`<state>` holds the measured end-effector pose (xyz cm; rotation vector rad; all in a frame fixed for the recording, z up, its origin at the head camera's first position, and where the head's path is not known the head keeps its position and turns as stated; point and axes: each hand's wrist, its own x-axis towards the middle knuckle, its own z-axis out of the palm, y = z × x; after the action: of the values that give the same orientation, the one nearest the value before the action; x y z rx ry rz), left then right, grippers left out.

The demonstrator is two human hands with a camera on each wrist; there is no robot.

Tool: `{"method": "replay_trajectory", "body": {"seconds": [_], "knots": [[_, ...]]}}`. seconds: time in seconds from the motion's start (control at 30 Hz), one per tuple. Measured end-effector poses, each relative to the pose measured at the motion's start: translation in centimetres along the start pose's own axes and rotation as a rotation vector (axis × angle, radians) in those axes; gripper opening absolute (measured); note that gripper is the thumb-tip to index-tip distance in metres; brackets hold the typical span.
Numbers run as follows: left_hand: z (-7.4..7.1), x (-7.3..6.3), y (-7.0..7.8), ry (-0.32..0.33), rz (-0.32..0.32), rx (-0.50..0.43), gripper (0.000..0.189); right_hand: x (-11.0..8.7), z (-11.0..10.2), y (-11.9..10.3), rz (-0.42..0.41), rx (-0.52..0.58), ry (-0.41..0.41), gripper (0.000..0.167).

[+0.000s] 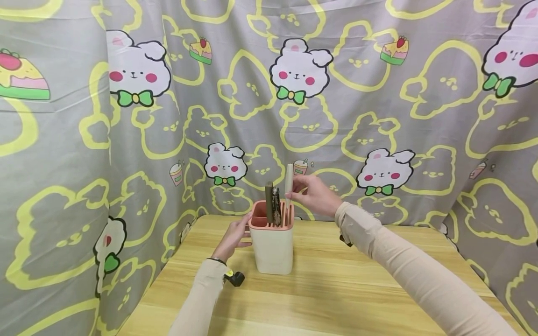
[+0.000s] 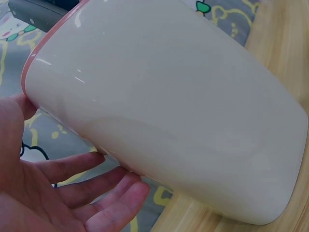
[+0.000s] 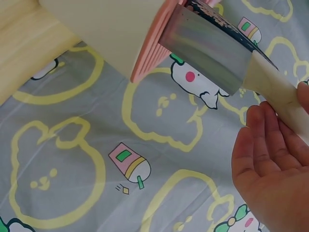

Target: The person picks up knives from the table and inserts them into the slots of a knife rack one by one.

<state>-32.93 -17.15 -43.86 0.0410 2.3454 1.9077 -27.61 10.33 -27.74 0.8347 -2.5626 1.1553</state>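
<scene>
A white knife holder (image 1: 273, 252) with a pink slotted top stands upright on the table. My right hand (image 1: 316, 192) pinches the cream handle of a cleaver (image 3: 207, 50) above the slots on the holder's right side. Its broad grey blade reaches into the pink top, still partly exposed in the right wrist view. My left hand (image 2: 72, 188) touches the holder's left side with extended fingers, its thumb side near the pink rim. An olive-brown handle (image 1: 269, 203) and a dark patterned handle (image 1: 276, 207) stick up from the holder's middle.
The wooden table (image 1: 336, 280) extends around the holder. A grey curtain (image 1: 357, 116) with bunny drawings hangs close behind the table and along both sides. The holder's left part has open pink compartments (image 1: 259, 217).
</scene>
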Motion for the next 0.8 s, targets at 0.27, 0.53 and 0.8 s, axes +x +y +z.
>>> {"method": "replay_trajectory", "body": {"seconds": [0.27,0.53,0.8], "knots": [[-0.1,0.1,-0.1,-0.004,0.0,0.0,0.083,0.1,0.6,0.5,-0.016,0.0,-0.004,0.013],[-0.1,0.1,-0.1,-0.013,0.003,-0.008,0.081,0.1,1.1,1.2,0.008,0.007,-0.025,0.015],[-0.1,0.2,-0.1,-0.007,-0.001,-0.009,0.081,-0.1,1.7,1.8,0.02,0.009,-0.035,0.013]]}}
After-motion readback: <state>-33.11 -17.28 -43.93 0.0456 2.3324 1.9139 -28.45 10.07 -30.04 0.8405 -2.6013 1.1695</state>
